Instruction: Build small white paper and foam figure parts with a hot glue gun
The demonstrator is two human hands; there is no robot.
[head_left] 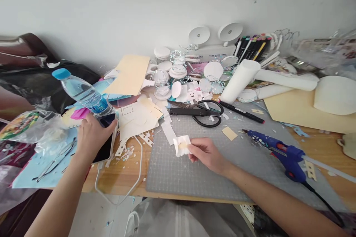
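Note:
My left hand (96,135) grips a dark-screened phone (104,150) across its upper part, thumb over the right edge. A white cable (100,166) is plugged into the phone's near end. Over the cutting mat, my right hand (207,152) pinches a small piece of white paper (180,145) with a tan patch in its middle. Just behind that piece lies a white paper strip (168,132). A tan paper rectangle (229,133) rests on the mat to the right, below black-handled scissors (208,113) and a black utility knife (191,112).
A water bottle (83,92) leans behind my left hand. Glasses (55,161) lie on blue paper. A blue glue gun (275,150) sits on the grey cutting mat (194,179) at right. White paper rolls (241,81), a black marker (241,112) and round white decorations (178,70) crowd the back.

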